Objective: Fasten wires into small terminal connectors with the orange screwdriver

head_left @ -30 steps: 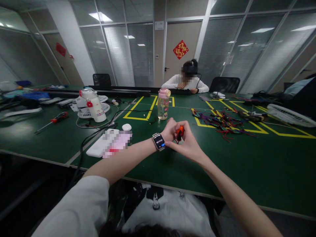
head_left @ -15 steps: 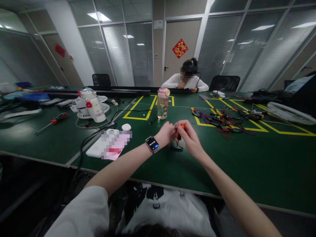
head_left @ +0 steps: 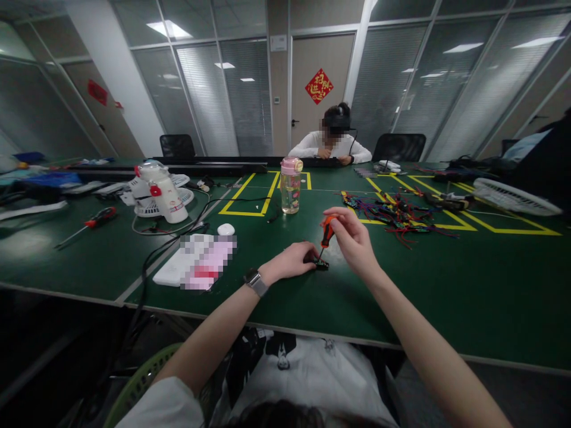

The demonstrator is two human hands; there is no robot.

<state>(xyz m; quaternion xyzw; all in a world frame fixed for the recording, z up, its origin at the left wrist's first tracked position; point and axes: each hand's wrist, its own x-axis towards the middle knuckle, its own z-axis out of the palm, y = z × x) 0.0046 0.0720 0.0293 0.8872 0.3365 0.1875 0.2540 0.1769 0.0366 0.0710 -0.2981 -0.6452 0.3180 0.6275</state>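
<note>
— Right hand (head_left: 354, 244): fingers pinching a small orange screwdriver (head_left: 326, 230), tip down on a tiny board (head_left: 320, 264) to turn something there (probably a screw).
— Left hand (head_left: 292, 261): fingers pressed on that board, keeping it flat on the green table (head_left: 446, 297).
— Nearby: pink bottle (head_left: 291, 185), white mouse (head_left: 225, 229), tangled wires (head_left: 397, 214). Nothing blocking.

Both hands (head_left: 321, 252) together, fingers pinched
</note>
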